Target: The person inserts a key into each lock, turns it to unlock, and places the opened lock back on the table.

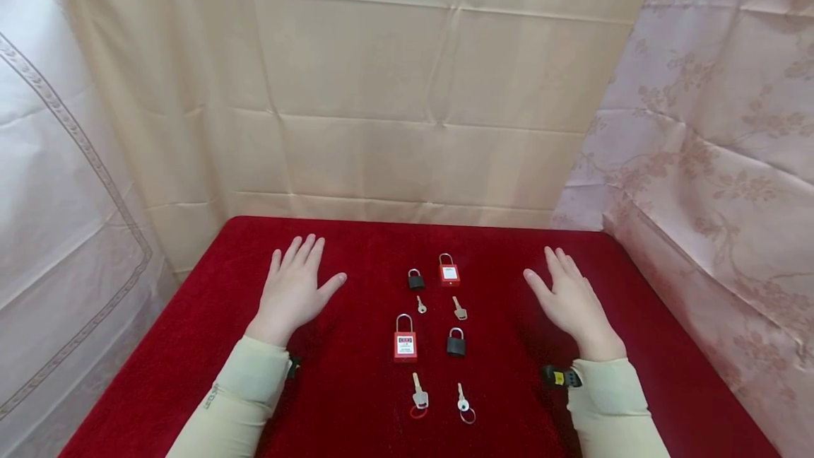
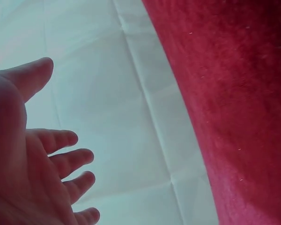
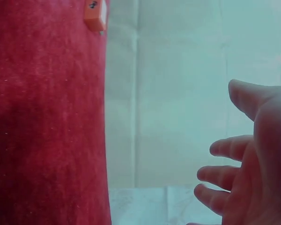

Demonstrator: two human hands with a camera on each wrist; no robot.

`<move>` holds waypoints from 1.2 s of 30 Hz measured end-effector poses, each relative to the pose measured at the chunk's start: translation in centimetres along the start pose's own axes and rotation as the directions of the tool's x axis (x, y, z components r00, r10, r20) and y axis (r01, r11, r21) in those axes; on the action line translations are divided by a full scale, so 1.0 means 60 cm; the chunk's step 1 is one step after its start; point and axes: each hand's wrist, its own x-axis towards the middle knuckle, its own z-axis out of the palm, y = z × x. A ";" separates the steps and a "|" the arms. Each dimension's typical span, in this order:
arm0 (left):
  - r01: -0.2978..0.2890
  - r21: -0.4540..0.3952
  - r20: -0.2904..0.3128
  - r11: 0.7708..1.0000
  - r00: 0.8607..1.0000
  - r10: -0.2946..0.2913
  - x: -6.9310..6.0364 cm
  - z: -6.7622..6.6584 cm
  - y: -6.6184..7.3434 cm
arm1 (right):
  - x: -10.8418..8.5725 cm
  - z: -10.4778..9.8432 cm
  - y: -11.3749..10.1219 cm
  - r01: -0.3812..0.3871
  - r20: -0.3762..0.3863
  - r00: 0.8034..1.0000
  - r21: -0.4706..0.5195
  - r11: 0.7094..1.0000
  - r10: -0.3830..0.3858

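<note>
Hours are read from the middle of the layout, with twelve at the far edge.

Padlocks, four: we list a far black padlock (image 1: 416, 280) at eleven, a far red padlock (image 1: 449, 273) just past twelve, a near red padlock (image 1: 405, 346) at eight and a near black padlock (image 1: 456, 345) between four and five.

Keys, four: small key (image 1: 420, 302) between ten and eleven, broad key (image 1: 460, 309) at two, red-ringed key (image 1: 420, 398) near seven, metal-ringed key (image 1: 461, 398) past five. Each lies just nearer us than a padlock, presumably to pair them; whether they fit, we cannot tell at this size.

Ground: red cloth (image 1: 350, 401), its pile likely steadying small metal.

Hands: left hand (image 1: 294, 295) toward nine, right hand (image 1: 575, 306) toward three; both spread wide, holding nothing, well apart, which leaves every piece uncovered.
</note>
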 end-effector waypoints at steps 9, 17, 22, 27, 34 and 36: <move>0.014 -0.105 -0.069 0.994 0.997 -0.021 -0.003 -0.025 0.002 | -0.012 -0.024 -0.013 0.008 -0.148 0.989 0.091 0.996 0.005; 0.075 -0.281 -0.050 0.957 0.994 -0.093 -0.013 -0.043 0.012 | -0.019 -0.035 -0.037 0.033 -0.302 0.953 0.170 0.985 0.020; 0.078 -0.331 -0.044 0.940 0.994 -0.098 -0.016 -0.050 0.022 | -0.026 -0.038 -0.050 0.045 -0.327 0.944 0.221 0.974 0.031; 0.080 -0.364 -0.009 0.928 0.996 -0.089 -0.018 -0.053 0.031 | -0.029 -0.040 -0.061 0.039 -0.309 0.951 0.221 0.974 0.032; 0.085 -0.405 0.042 0.910 0.996 -0.075 -0.021 -0.050 0.040 | -0.035 -0.044 -0.071 0.014 -0.282 0.958 0.206 0.978 0.046; 0.084 -0.423 0.059 0.902 0.996 -0.066 -0.022 -0.048 0.042 | -0.038 -0.046 -0.075 0.005 -0.252 0.966 0.231 0.973 0.055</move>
